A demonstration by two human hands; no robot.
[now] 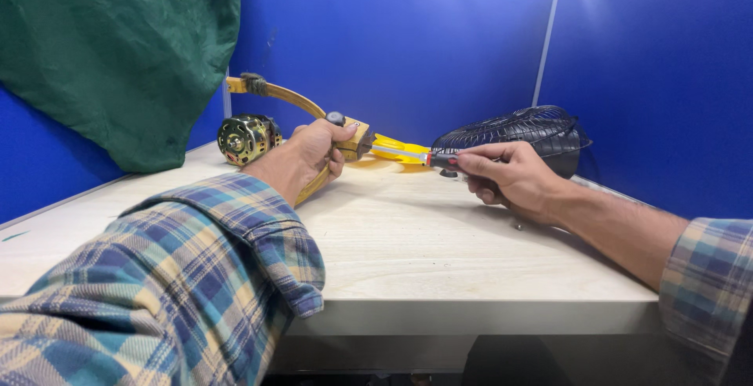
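Screwdriver [408, 154], slim metal shaft with a dark and red handle, lies level above the table, tip pointing toward nine o'clock into the end of the yellow bracket [354, 141].

Right hand [508, 178]: we hold it closed around the screwdriver handle, thumb and forefinger pinching the top.

Left hand [314, 153]: we keep it clamped on the yellow bracket, thumb over its upper edge beside a small dark knob [336, 118]. The curved yellow arm of the bracket runs up toward eleven o'clock.

Yellow fan blade [398, 149]: flat on the table just behind the shaft, at twelve o'clock from it.

Fan motor [246, 139]: brass-coloured windings, resting at ten o'clock from our left hand.

Black wire fan guard [519, 130]: tilted against the corner, at twelve o'clock from our right hand.

Wooden table [439, 253]; blue partition walls [392, 33]; green cloth [118, 49] hanging at ten o'clock.

Handling note, as we judge it: keep the shaft in line with the fastener, press the tip firmly in, and brace the bracket so it cannot twist. Whether the tip is seated we cannot tell.
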